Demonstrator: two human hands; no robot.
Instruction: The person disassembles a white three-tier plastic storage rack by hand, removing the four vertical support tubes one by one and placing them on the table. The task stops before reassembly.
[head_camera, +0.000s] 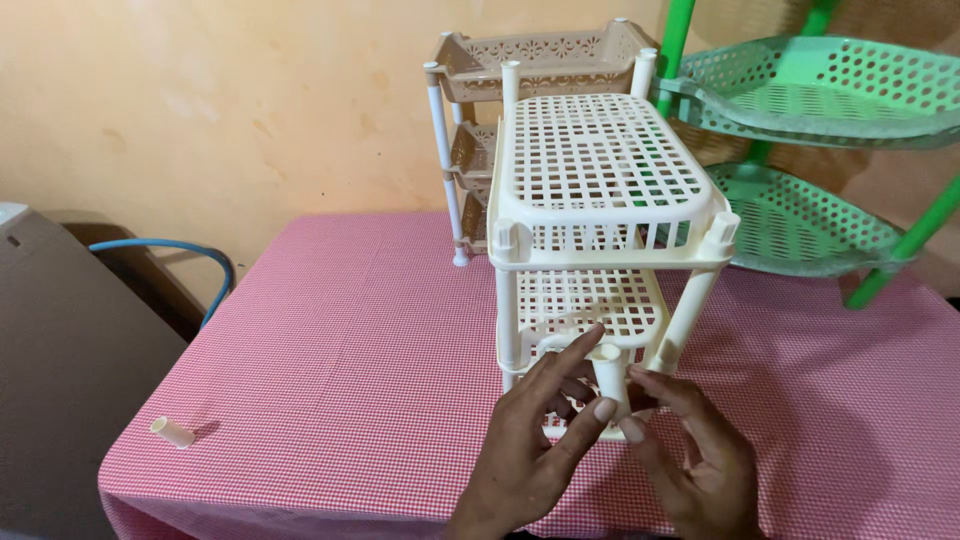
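Note:
A cream plastic tiered rack (600, 170) stands on the table with a pink checked cloth (350, 340). Both my hands are at its lower front. My left hand (535, 450) has its fingers around a short cream tube post (608, 385) at the rack's lower tier. From the other side, my right hand (700, 460) touches the same post with its fingertips. The post stands upright between the two hands. A loose short cream tube (172, 432) lies on the cloth near the table's front left corner.
A beige tiered rack (470, 110) stands behind the cream one against the orange wall. A green tiered rack with green poles (810, 150) stands at the back right. A blue hose (170, 248) and a grey appliance (50, 350) are left of the table.

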